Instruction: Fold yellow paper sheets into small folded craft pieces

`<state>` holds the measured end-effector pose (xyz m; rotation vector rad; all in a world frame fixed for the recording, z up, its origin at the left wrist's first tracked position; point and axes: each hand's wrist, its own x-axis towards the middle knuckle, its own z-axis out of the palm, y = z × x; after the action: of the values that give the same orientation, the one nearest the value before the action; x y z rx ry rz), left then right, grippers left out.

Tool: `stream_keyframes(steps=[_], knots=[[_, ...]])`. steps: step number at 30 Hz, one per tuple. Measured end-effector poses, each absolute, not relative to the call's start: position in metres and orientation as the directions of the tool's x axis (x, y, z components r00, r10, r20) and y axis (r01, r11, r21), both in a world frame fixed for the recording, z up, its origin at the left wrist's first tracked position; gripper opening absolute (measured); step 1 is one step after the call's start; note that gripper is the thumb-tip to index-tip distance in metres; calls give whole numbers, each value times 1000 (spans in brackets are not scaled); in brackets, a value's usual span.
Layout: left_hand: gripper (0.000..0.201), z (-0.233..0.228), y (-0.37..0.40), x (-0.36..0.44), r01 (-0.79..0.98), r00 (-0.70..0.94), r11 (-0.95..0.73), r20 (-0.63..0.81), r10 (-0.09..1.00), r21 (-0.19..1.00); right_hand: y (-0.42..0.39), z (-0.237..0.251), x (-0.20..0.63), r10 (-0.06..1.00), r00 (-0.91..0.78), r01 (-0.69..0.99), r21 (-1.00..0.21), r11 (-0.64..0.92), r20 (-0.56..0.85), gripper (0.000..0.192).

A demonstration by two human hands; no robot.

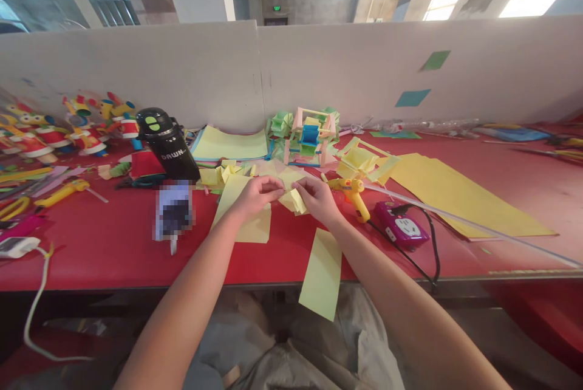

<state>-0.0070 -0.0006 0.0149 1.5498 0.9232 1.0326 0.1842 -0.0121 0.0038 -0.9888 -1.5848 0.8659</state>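
Observation:
Over the red table, a small folded piece of pale yellow paper [294,202] is held between my hands. My right hand [317,198] pinches it from the right, fingers curled round its far edge. The fingers of my left hand [259,197] are closed in a pinch at its left edge; the exact grip is partly hidden. Below my left wrist lies a flat yellow sheet [252,226]. Another yellow sheet [321,268] hangs over the table's front edge, under my right forearm. A yellow glue gun [353,192] lies just right of my right hand.
Behind my hands stand a stick-framed paper wheel model [311,135] and a yellow paper model [359,159]. A black bottle [168,144] and a blurred-out device [173,211] are at left. To the right are a purple power socket [403,225], a cord and large yellow sheets [464,195].

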Motion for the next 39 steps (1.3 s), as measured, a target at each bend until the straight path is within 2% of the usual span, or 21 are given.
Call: stream_keyframes(steps=[6, 21, 25, 31, 39], knots=[[33, 10, 1, -7, 54, 334, -249, 218, 917, 967, -11, 5, 186, 895, 5, 192, -879, 437, 447, 37], [23, 4, 13, -9, 73, -14, -305, 307, 952, 950, -14, 3, 184, 871, -38, 142, -860, 490, 490, 32], [21, -1, 15, -7, 132, 40, -320, 318, 947, 938, -11, -2, 184, 846, -130, 190, -825, 533, 517, 28], [28, -2, 12, -4, 127, 119, -308, 293, 949, 943, -7, -6, 186, 850, -107, 141, -839, 526, 515, 28], [21, 2, 9, -4, 201, 122, -329, 309, 943, 923, -7, -8, 183, 864, -120, 136, -854, 502, 489, 28]])
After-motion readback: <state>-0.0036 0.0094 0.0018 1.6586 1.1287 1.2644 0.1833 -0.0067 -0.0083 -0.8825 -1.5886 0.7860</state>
